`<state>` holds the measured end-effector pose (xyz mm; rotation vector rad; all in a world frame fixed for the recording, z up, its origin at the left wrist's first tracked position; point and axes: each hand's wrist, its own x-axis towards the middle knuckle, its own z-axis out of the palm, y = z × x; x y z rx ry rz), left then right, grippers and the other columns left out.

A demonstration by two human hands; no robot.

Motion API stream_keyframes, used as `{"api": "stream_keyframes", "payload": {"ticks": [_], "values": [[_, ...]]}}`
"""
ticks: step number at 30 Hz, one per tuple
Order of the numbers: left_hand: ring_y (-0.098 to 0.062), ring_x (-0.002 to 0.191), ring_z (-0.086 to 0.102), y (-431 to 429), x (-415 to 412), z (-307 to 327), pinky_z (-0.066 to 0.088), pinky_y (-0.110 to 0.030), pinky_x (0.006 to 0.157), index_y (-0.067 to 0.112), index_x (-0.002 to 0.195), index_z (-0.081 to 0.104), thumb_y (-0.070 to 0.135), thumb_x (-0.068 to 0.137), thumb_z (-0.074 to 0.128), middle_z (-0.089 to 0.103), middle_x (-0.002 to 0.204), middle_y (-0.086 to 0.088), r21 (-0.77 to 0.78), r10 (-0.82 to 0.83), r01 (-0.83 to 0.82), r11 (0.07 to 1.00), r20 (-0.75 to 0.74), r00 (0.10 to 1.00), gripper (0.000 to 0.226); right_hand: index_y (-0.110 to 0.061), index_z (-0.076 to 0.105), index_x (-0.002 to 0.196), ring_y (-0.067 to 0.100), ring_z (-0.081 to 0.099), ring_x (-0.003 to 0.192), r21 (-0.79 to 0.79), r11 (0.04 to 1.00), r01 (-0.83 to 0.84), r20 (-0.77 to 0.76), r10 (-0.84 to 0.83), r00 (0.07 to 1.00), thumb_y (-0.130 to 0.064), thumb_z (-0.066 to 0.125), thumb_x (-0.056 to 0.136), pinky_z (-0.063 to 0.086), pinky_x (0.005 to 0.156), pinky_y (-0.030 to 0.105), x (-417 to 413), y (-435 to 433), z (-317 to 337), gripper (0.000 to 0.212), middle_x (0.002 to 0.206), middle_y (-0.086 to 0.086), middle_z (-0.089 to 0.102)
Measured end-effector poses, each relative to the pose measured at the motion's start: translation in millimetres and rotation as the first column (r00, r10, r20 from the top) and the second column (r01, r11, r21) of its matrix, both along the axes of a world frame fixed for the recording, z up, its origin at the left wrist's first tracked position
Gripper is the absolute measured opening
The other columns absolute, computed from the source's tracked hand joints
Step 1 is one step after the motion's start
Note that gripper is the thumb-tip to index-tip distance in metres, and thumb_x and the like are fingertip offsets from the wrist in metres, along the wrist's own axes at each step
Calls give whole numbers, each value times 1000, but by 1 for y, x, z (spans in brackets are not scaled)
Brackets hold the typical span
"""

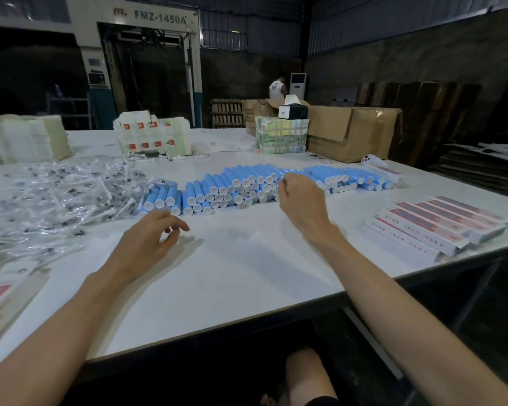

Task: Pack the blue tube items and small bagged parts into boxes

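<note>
Hazard, head view: blue tubes (247, 186), stacked in a loose row across the middle of the counter (232, 273), were round and would likely roll apart if one were drawn from the bottom tier. Bagged parts (56, 194), heaped at the left, looked slippery and tangled; several might lift together. Tubes: light blue bodies, white end caps facing the person. Left hand (147, 238) hovered near the tubes, fingers loosely curled, empty. Right hand (302, 200) hung beside the stack, fingers curled; any hold could not be told.

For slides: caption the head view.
Left hand and right hand hover before stacked blue tubes; bagged parts left, boxes right.
</note>
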<state>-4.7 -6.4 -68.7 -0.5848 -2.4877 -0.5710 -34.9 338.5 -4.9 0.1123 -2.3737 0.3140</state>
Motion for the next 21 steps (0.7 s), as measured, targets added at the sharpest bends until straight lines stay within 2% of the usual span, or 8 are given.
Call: {"api": "stream_keyframes", "payload": {"ticks": [3,6,10,13,15,18,21], "values": [[8,95,56,0,3,3,45,-25,69,38,112,73,19,104,67,63,107,20,9,63,-63,998,13,998,22,-10,51,78,27,56,65,-91,967,-238,-12,238,971,-24,43,110,44,59,39,-4,-66,4,35,68,6,56],[-4,93,57,2,9,5,50,-34,74,34,112,75,14,98,71,63,105,19,20,135,-135,991,25,991,24,-10,49,76,30,55,62,-169,898,-407,-11,411,911,-26,46,109,46,57,42,-7,-126,1,36,64,7,55],[-18,109,61,6,15,12,45,-34,72,23,113,75,16,97,67,67,113,8,-82,262,-259,962,26,965,19,-16,49,77,31,59,71,-304,798,-521,6,548,836,-29,49,108,47,64,44,-9,-188,-26,34,70,8,62],[-28,113,60,6,18,20,53,-42,77,13,106,73,12,96,66,67,114,-5,-182,341,-317,931,124,932,13,-20,49,78,31,60,74,-326,769,-550,41,593,804,-32,49,109,46,66,42,-12,-207,-53,33,75,10,66],[-30,117,60,2,19,30,55,-46,86,13,113,74,11,94,66,68,118,-9,-246,416,-364,898,212,884,21,-18,48,76,28,56,68,-348,755,-557,36,604,796,-32,51,108,40,62,40,-20,-205,-61,35,67,4,58],[-31,124,59,-10,26,48,54,-45,96,14,128,68,11,98,62,67,128,-10,-301,543,-469,830,250,801,31,-18,47,72,23,50,61,-394,735,-551,21,607,794,-29,54,107,34,59,38,-29,-200,-66,37,57,-8,44],[-36,133,53,-26,45,58,51,-46,101,9,141,55,20,102,63,59,140,-15,-415,713,-593,690,248,656,42,-15,49,69,17,44,54,-464,697,-546,14,622,783,-28,55,106,29,56,36,-34,-200,-71,40,54,-7,45]]}}
